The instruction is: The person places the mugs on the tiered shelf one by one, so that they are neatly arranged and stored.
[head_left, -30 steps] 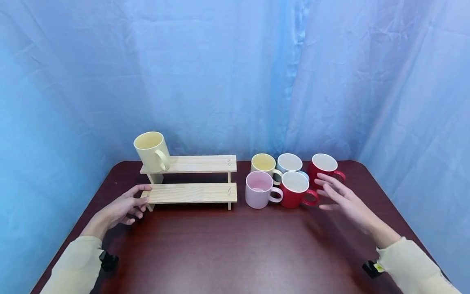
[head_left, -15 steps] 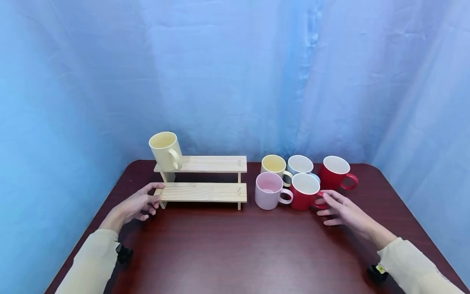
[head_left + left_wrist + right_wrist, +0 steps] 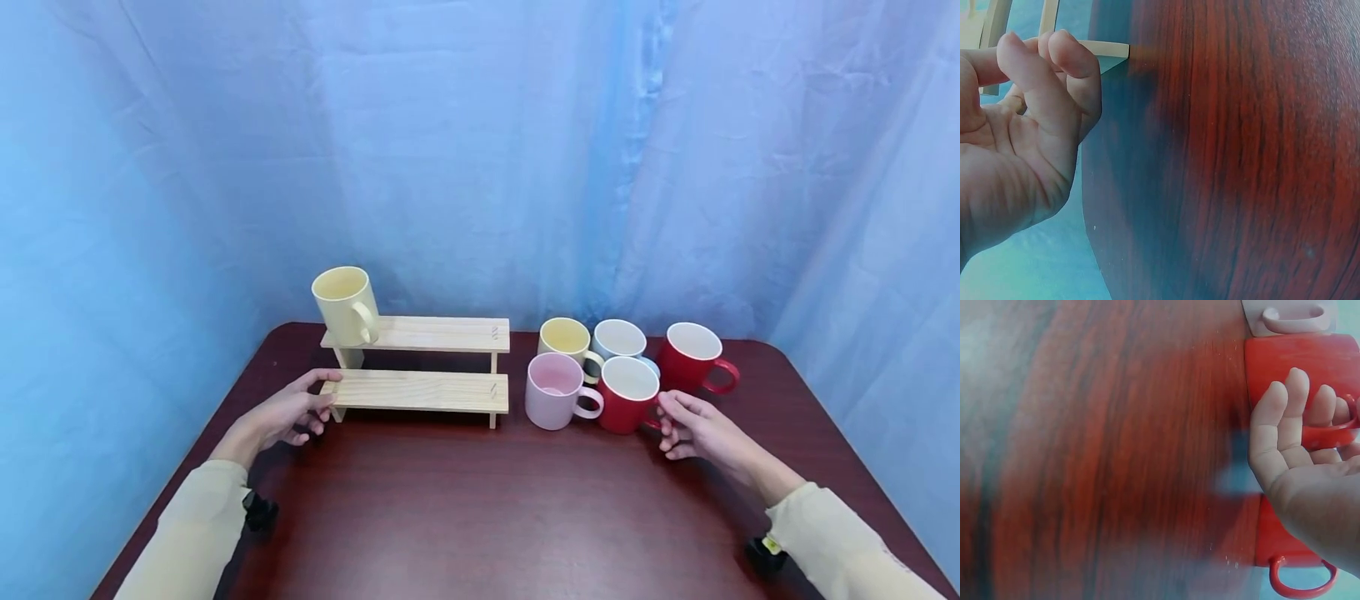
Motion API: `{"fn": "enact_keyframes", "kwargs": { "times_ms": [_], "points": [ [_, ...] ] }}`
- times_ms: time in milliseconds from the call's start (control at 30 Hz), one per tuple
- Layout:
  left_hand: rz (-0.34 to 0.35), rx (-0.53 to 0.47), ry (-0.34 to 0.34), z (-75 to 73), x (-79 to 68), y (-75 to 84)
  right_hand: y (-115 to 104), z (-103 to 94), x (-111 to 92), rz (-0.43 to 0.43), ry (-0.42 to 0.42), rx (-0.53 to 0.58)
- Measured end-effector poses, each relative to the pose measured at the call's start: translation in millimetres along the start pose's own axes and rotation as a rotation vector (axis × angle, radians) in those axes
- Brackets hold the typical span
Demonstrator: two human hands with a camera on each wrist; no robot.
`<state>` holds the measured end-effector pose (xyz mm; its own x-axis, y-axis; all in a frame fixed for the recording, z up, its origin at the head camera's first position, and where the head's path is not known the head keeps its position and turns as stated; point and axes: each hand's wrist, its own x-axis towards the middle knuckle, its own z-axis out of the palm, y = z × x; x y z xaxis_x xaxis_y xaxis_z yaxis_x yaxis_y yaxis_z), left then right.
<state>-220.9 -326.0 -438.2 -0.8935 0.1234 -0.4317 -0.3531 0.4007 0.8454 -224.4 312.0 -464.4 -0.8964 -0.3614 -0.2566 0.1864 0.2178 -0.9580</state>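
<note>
A two-tier wooden shelf [image 3: 420,390] stands on the left of the table. My left hand [image 3: 283,415] holds the left end of its lower board, thumb at the front and index finger farther back; its other fingers curl beneath in the left wrist view. Toward the right, my right hand [image 3: 708,437] pinches the handle of the front red mug [image 3: 624,410], which stands upright on the table. In the right wrist view, fingers [image 3: 1297,387] reach around that handle [image 3: 1329,436]. A pale yellow mug [image 3: 345,310] stands on the left of the upper board.
Left of the front red mug is a pink mug [image 3: 551,408]. Behind them stand a yellow mug [image 3: 558,335] and a light blue mug [image 3: 611,337]. Another red mug [image 3: 686,367] is behind my right hand. A blue curtain [image 3: 480,167] hangs beyond the table [image 3: 480,500].
My right hand has moved from near the back red mug to the front red mug and closed on its handle. The left hand stays at the shelf end. The head view has shifted slightly.
</note>
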Motion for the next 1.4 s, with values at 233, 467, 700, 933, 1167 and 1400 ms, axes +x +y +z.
{"fn": "enact_keyframes", "kwargs": {
  "times_ms": [233, 467, 700, 933, 1167, 1400],
  "points": [
    [-0.003, 0.013, 0.002, -2.3, -1.1, -0.6, 2.4, 4.0, 1.4, -0.014, -0.025, 0.0],
    [0.002, 0.002, -0.015, 0.7, 3.0, 0.3, -6.0, -3.5, -2.7, -0.003, -0.023, -0.042],
    [-0.002, 0.002, -0.015, 4.2, 5.6, 2.1, -7.4, -10.0, -4.6, 0.038, 0.009, -0.102],
    [0.007, 0.019, -0.004, 2.1, -1.0, -0.9, -3.3, -1.8, -2.8, -0.031, -0.02, -0.018],
    [-0.007, 0.023, -0.006, 1.3, -3.6, -0.7, -4.3, 4.9, -9.1, -0.061, 0.035, -0.025],
    [-0.009, 0.025, -0.007, 0.7, -1.4, -0.5, -16.5, 0.4, -24.2, -0.121, 0.042, -0.039]
  ]
}}
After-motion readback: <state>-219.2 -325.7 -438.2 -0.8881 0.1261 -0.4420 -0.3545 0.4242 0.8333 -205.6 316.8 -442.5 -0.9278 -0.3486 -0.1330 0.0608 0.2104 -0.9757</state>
